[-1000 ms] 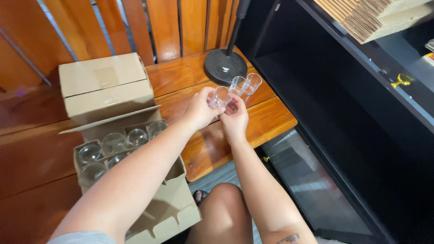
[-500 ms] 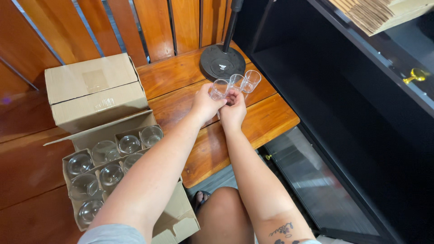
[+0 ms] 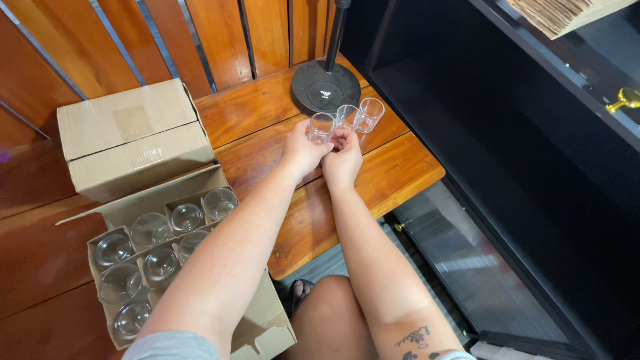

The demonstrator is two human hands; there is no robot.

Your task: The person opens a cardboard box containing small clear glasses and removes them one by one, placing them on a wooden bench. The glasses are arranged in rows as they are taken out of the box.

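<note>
Up on the wooden slatted tabletop [image 3: 280, 107], three small clear drinking glasses [image 3: 346, 119] stand in a row just in front of a round black stand base [image 3: 325, 88]. The left hand [image 3: 303, 150] pinches the leftmost glass; the right hand [image 3: 342, 160] curls its fingers at the middle glass. Nearby sits an open cardboard box of clear glasses [image 3: 160, 247] and a closed cardboard box [image 3: 130, 137].

I count three small clear glasses [image 3: 347, 120] standing on the counter [image 3: 400, 173]. Two cardboard boxes: one closed box [image 3: 133, 143], one open box [image 3: 167, 200]. In the open one I see eight glasses [image 3: 160, 260]. One round black stand base [image 3: 327, 90].
</note>
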